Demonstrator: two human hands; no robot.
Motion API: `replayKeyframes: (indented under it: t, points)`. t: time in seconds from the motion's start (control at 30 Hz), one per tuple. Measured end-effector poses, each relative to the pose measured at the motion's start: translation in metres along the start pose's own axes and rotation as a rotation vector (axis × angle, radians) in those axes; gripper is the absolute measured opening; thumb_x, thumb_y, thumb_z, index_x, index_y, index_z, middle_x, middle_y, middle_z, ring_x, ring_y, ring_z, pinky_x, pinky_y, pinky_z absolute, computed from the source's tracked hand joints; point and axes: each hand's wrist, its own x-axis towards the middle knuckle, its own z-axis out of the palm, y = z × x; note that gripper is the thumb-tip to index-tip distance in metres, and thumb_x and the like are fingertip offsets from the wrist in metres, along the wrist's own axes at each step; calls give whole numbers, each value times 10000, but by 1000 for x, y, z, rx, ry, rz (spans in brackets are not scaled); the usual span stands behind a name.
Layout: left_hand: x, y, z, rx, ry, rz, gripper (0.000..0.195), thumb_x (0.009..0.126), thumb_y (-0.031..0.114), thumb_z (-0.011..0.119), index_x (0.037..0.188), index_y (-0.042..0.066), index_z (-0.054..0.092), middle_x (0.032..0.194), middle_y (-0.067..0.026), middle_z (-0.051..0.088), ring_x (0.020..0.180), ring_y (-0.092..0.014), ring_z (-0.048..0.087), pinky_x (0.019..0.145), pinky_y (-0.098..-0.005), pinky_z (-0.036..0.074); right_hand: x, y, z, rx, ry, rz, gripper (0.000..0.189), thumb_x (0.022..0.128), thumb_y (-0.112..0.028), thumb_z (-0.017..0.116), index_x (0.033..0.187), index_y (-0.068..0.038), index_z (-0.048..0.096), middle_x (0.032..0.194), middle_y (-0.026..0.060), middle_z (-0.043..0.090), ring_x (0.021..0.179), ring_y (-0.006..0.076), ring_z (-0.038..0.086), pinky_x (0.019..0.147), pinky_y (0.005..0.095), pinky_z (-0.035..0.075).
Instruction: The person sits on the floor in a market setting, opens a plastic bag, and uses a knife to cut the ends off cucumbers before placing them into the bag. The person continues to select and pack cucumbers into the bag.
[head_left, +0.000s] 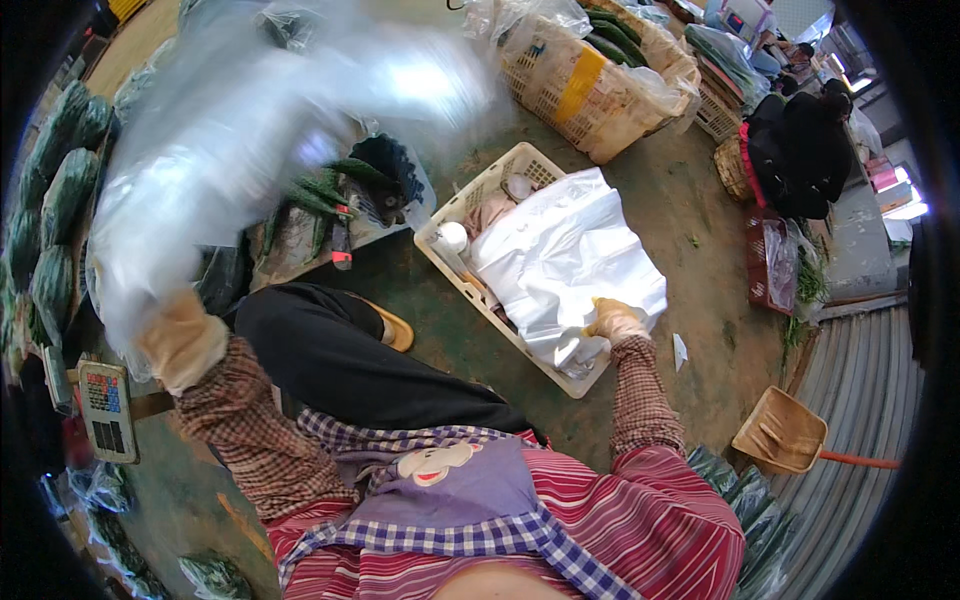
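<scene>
My left hand (180, 341), in a pale glove, grips a large clear plastic bag (202, 165) that is blurred by motion and spread out up and to the right. My right hand (615, 322), gloved with yellow fingertips, rests on the near edge of a stack of flat plastic bags (559, 255). Whether its fingers pinch the film cannot be made out. The stack lies across a cream plastic crate (480, 296), which also holds a white round object (452, 237). Left of the crate, dark green cucumbers (307, 193) and a red-and-black knife handle (341, 247) are partly behind the waving bag.
A lined crate (570, 90) of cucumbers stands behind. Bagged green vegetables (67, 195) are stacked far left, near a keypad scale (109, 411). A scoop with a red handle (784, 431) lies at the right by corrugated metal (862, 382). People (780, 45) are in the background.
</scene>
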Motion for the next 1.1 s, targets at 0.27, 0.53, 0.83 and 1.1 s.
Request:
replayKeyframes:
  t: [0.27, 0.53, 0.83, 1.1]
  points:
    - [-40, -65, -121, 395, 890, 207, 370, 859, 264, 598, 1133, 24, 538, 1064, -148, 588, 909, -261, 600, 773, -358, 531, 56, -209, -17, 419, 218, -532, 390, 844, -377, 555, 1074, -64, 594, 995, 211, 624, 967, 348, 586, 815, 397, 456]
    - [-36, -50, -131, 373, 857, 142, 281, 866, 162, 576, 1105, 18, 544, 1082, -126, 587, 944, -238, 595, 779, -367, 537, 126, -183, 55, -2, -41, -289, 352, 842, -337, 517, 1032, -61, 625, 1010, 186, 633, 960, 345, 600, 823, 399, 462]
    - [-22, -64, -120, 284, 780, 14, 299, 862, 171, 583, 1111, 10, 545, 1072, -121, 588, 945, -235, 592, 798, -352, 531, 130, -197, 82, -163, -27, -272, 344, 825, -311, 560, 1037, -50, 629, 1003, 192, 637, 933, 347, 612, 813, 397, 467]
    - [-25, -67, -96, 120, 455, -102, 240, 880, 170, 585, 1068, 23, 557, 1045, -95, 599, 937, -209, 594, 833, -333, 507, 144, -150, 114, 53, 92, -443, 341, 809, -287, 598, 1041, -39, 633, 998, 196, 641, 909, 349, 622, 803, 396, 471]
